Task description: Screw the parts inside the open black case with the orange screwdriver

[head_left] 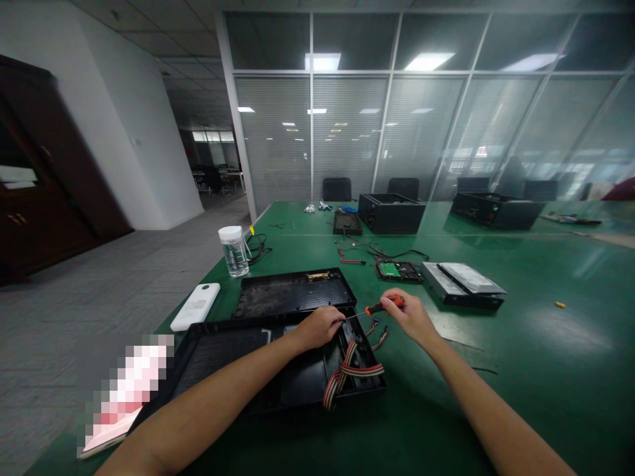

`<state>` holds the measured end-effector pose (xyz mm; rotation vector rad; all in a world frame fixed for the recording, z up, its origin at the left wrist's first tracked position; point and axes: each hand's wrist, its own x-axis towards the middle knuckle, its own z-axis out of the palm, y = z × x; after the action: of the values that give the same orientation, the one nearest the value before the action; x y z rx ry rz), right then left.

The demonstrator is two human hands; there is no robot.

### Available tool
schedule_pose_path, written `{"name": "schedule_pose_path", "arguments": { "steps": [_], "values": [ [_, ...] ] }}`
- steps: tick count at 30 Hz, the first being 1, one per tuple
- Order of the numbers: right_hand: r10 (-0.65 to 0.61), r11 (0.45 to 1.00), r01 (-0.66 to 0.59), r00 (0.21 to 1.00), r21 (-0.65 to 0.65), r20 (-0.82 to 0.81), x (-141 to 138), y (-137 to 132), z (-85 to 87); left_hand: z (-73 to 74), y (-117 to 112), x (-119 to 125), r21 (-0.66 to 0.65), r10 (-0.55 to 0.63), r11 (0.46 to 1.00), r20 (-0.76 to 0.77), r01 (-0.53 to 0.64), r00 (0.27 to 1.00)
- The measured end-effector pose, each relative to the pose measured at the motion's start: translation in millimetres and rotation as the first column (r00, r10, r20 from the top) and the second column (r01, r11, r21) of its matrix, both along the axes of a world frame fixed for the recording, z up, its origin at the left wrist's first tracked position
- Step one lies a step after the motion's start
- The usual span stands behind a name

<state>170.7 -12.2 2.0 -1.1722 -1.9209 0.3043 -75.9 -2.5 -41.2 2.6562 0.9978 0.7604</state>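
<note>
- Landmark for everything here: the shallow open black plastic case [297, 380], lying flat on the green table [546, 317] right in front of the person
- Left hand [321, 326] sits at the case's far rim, towards its right end, with the fingers curled in tight; can't tell if they're pinching anything small
- Right hand [411, 318] hovers just past the case's far right corner, fingers wrapped around the orange-handled screwdriver [381, 306], whose thin metal shaft points left so the tip meets the left hand's fingers
- A red, grey and black striped ribbon cable [347, 370] spills over the case's right edge
- Just behind the case lies a flat black plastic panel [292, 291], and off the case's far left corner there's a white oblong gadget [196, 306]
- Further back left of the case stands a clear plastic bottle with a white cap [234, 251]
- Back right of the case: a small green circuit board [389, 270] and a flat black-and-silver drive [464, 283]
</note>
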Motion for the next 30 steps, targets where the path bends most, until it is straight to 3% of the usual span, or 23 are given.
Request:
{"name": "schedule_pose_path", "arguments": {
  "steps": [3, 5, 7, 9, 12, 15, 19, 24, 27, 30],
  "values": [
    [-0.012, 1.0, 0.012, 0.998, 0.007, 0.062, -3.8, -3.6, 6.9, -0.6, -0.1, 0.0, -0.001, 0.001, 1.0, 0.003, -0.001, 1.0],
    [-0.038, 0.999, 0.034, 0.976, 0.023, 0.216, -9.8, -8.4, 20.4, -1.7, -0.2, 0.1, -0.007, 0.006, 1.0, 0.007, -0.006, 1.0],
    [-0.119, 0.993, 0.104, 0.889, 0.06, 0.442, -19.1, -13.8, 41.0, -2.8, -0.3, 0.2, -0.014, 0.011, 1.0, 0.016, -0.011, 1.0],
    [-0.186, 0.982, 0.158, 0.755, 0.1, 0.629, -30.9, -17.6, 64.9, -3.8, -0.5, 0.4, -0.016, 0.018, 1.0, 0.024, -0.018, 1.0],
    [-0.06, 0.998, 0.056, 0.661, 0.031, 0.748, -51.0, -16.7, 96.0, -4.9, -0.5, 0.7, -0.004, 0.031, 1.0, 0.02, -0.031, 0.999],
    [0.109, 0.994, -0.056, 0.603, -0.095, 0.79, -69.2, -9.7, 112.6, -5.9, -0.4, 0.5, 0.005, 0.039, 0.999, 0.006, -0.039, 0.999],
    [-0.069, 0.996, 0.084, 0.502, 0.031, 0.862, -82.0, -1.2, 115.7, -7.2, -1.1, -0.8, -0.008, 0.054, 0.998, 0.01, -0.054, 0.998],
    [0.07, 0.998, -0.042, 0.603, -0.055, 0.794, -80.7, 2.8, 111.4, -6.1, -3.3, -2.9, -0.029, 0.051, 0.998, 0.017, -0.051, 0.999],
    [0.018, 1.0, 0.002, 0.615, -0.025, 0.788, -79.4, 1.9, 110.3, -4.5, -4.1, -3.2, -0.027, 0.044, 0.999, 0.022, -0.044, 0.999],
    [0.063, 0.998, -0.038, 0.605, -0.05, 0.794, -78.9, -0.3, 110.8, -3.5, -4.5, -3.2, -0.034, 0.044, 0.998, 0.011, -0.044, 0.999]
  ]
}}
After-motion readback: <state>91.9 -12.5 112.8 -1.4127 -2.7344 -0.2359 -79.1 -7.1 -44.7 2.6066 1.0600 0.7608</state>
